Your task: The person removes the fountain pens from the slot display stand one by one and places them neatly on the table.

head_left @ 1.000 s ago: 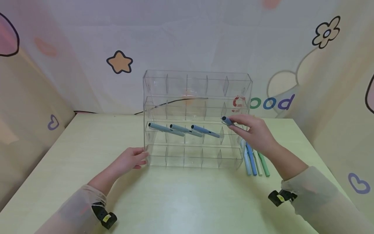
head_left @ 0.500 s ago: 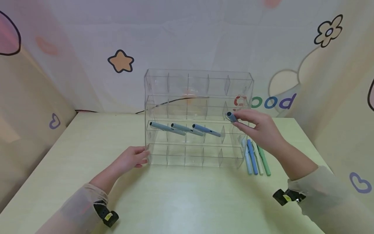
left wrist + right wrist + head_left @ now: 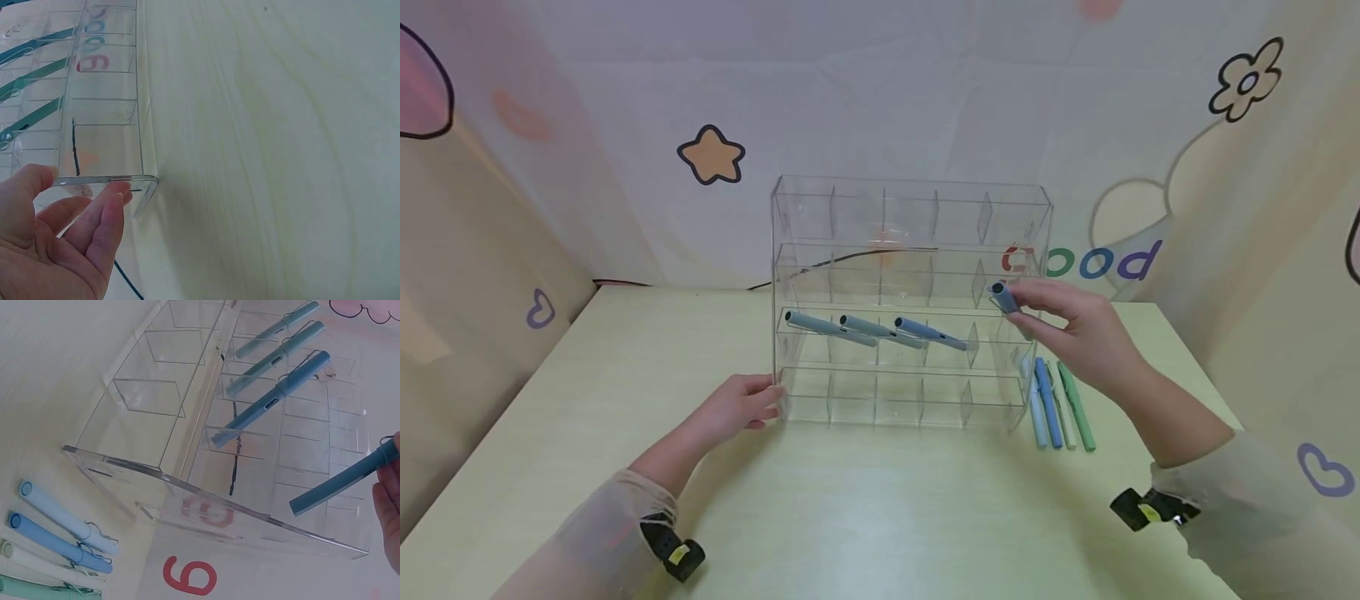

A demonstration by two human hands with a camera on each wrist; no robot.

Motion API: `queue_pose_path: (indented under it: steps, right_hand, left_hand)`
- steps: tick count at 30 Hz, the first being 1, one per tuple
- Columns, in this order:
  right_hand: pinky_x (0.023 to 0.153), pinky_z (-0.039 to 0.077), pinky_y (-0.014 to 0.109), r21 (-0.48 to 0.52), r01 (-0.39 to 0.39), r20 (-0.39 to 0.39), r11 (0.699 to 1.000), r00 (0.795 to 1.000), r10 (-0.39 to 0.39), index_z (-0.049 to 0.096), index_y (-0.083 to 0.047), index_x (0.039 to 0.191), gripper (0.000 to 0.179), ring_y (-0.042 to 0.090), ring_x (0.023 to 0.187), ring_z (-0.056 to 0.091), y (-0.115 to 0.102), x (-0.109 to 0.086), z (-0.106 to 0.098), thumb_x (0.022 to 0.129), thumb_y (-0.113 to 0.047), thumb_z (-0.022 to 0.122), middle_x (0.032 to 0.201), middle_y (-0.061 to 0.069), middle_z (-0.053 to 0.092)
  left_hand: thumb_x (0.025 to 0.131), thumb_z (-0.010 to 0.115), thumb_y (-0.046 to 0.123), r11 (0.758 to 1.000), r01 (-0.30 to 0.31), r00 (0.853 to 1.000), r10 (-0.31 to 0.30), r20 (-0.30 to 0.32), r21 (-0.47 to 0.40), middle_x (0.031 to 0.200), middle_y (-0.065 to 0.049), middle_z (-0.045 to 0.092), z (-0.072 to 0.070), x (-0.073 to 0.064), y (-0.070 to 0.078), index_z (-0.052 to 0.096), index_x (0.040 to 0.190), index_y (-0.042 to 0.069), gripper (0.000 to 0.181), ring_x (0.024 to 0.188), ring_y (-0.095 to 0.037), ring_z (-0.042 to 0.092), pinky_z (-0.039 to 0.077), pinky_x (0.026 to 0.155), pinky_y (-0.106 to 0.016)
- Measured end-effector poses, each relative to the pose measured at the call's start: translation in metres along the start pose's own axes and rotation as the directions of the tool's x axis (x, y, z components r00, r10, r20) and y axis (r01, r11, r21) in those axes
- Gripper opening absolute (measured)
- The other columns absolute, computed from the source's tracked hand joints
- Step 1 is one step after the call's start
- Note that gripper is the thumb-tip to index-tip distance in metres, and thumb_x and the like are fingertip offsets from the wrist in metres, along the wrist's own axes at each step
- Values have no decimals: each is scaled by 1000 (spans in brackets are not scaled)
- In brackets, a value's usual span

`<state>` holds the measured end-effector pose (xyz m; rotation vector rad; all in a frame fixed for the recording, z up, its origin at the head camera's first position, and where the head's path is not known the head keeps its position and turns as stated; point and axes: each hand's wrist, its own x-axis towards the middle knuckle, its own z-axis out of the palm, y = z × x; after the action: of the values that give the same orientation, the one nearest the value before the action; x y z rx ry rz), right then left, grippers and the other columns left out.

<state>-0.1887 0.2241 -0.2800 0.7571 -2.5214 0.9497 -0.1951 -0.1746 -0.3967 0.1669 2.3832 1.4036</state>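
Observation:
A clear acrylic pen rack (image 3: 898, 387) with stepped, divided tiers stands on the table. My left hand (image 3: 737, 407) holds its lower left side, thumb and fingertips at the panel edge (image 3: 100, 180) in the left wrist view. My right hand (image 3: 1075, 329) pinches a dark blue pen (image 3: 340, 484) near its capped end, raised by the rack's right side; its bare end points down toward the right-hand slots. Three pens lean in one tier: a grey-teal pen (image 3: 820, 326), a teal pen (image 3: 868, 327) and a blue pen (image 3: 925, 332).
To the right of the rack several pens lie side by side on the table: a light blue pen (image 3: 62, 512), a blue pen (image 3: 56, 540), a whitish pen (image 3: 44, 565) and a green pen (image 3: 1077, 408). A printed cloth (image 3: 625, 208) hangs behind the table.
My right hand has moved a little to the right and up with the pen, which has turned steeper. My left hand keeps its place on the rack.

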Motion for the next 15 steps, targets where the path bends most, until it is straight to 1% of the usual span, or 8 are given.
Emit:
queue_pose_path:
  steps: [3,4,5,8,10,13,15]
  right_hand:
    - [85,42,12,-6,9,-13,1000,1000,-9,66,-3,112,29,25,107,59,1,-3,-3,83,-2,68,115,10,64]
    - [85,41,10,-9,13,-17,1000,1000,-13,66,-3,112,29,24,107,59,2,-4,-4,83,-1,68,114,10,64]
    - [84,40,9,-14,18,-23,1000,1000,-19,66,-2,112,29,20,107,59,3,-5,-5,83,-1,68,114,10,64]
    - [82,40,8,-36,9,-30,999,1000,-10,66,-2,113,29,17,105,59,6,-8,-8,84,-3,67,113,9,65]
    - [82,40,8,-41,-12,-30,999,1000,11,66,-3,114,29,17,104,59,6,-11,-11,85,-4,67,112,8,65]
    - [81,39,7,-37,-50,-28,998,998,49,66,-4,114,28,22,102,59,6,-15,-14,86,-5,66,110,8,64]
    - [81,39,7,-30,-63,-30,998,998,62,66,-4,113,27,19,102,59,9,-17,-15,86,-6,66,109,8,64]
  left_hand:
    - [99,44,21,1000,-3,1000,3,-3,2,132,-28,46,0,0,0,37,137,-10,49,109,-34,58,51,80,-36]
    - [99,45,21,1000,-2,1000,2,-3,2,132,-28,46,0,-1,1,37,137,-10,49,109,-34,58,51,80,-36]
    - [99,45,21,1000,1,1000,-1,-3,4,132,-28,46,0,-1,0,37,137,-10,49,109,-33,58,51,80,-36]
    - [99,45,22,1000,2,1000,-2,-2,3,132,-28,46,0,0,0,38,137,-10,49,109,-34,58,51,80,-36]
    - [99,45,22,1000,0,1000,0,-1,-1,132,-28,46,0,1,-1,38,137,-10,49,109,-34,58,51,80,-36]
    - [99,44,21,1000,-9,1000,9,-3,-11,131,-28,47,1,2,-1,37,137,-10,49,109,-34,57,52,80,-35]
    - [99,44,21,1000,-12,1000,12,-3,-10,131,-28,46,0,2,-1,37,137,-10,49,109,-34,57,52,80,-35]
